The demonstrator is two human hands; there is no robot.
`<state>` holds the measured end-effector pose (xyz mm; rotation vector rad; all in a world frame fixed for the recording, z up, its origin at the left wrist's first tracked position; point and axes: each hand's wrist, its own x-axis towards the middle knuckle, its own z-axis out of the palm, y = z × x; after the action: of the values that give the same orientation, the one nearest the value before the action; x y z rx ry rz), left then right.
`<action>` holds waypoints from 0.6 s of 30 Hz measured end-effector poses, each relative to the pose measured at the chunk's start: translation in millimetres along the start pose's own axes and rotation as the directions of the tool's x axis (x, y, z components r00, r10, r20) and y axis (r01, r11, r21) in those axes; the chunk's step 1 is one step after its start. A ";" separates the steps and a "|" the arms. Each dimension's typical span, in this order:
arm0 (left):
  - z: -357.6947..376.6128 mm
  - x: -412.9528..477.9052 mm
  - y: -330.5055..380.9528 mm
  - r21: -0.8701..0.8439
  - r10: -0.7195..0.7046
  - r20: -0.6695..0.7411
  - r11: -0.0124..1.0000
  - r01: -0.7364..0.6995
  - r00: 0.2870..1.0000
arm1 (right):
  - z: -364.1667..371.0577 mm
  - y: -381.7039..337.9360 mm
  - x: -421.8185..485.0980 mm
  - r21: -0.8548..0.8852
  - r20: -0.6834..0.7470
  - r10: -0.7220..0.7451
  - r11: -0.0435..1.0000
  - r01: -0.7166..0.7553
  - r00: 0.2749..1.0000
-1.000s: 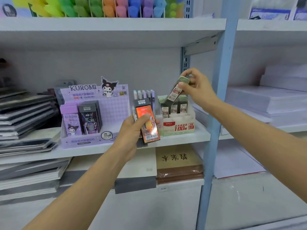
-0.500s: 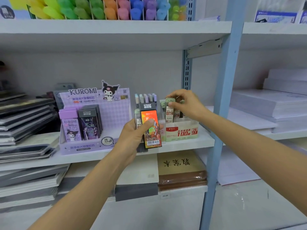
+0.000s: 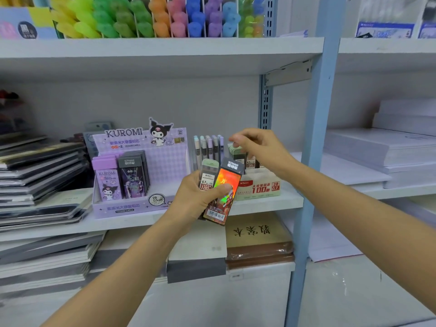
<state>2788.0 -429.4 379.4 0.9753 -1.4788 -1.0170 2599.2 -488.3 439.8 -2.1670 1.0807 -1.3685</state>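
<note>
My left hand (image 3: 198,199) grips two flat lead cases together in front of the middle shelf: a shiny orange holographic case (image 3: 224,192) in front and a clear case with a green cap (image 3: 207,175) behind it. My right hand (image 3: 259,147) hovers just above the white and red display box (image 3: 259,187) of similar green-capped cases. Its fingers are loosely curled and hold nothing.
A purple Kuromi display box (image 3: 141,166) stands left of my hands, with a row of pastel pens (image 3: 208,147) behind them. Notebook stacks (image 3: 35,173) fill the left, paper reams (image 3: 377,149) the right. A blue upright post (image 3: 316,138) divides the shelves. A brown book (image 3: 257,234) lies below.
My right hand lowered the green-capped case it held into the white and red box, let go, and now sits just above it. My left hand stayed put with its cases.
</note>
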 end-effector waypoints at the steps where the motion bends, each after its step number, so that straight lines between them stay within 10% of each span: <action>1: 2.3 -0.6 1.0 0.020 0.015 0.016 1.000 -0.015 1.000 | 0.5 -6.2 -3.5 0.067 0.080 0.008 0.998 -0.013 0.997; 10: 8.9 -4.3 12.6 0.142 0.003 0.059 0.990 -0.012 0.998 | -1.9 -19.8 -15.5 0.134 0.333 0.004 0.990 -0.051 0.943; 18: -6.4 -10.5 8.7 0.055 -0.071 -0.034 0.996 0.073 0.997 | -44.7 -8.6 -0.4 0.235 -0.118 0.114 0.968 -0.084 0.986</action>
<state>2795.1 -417.4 385.1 1.0873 -1.4616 -1.0113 2563.3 -478.2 466.0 -1.8569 1.0070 -1.5255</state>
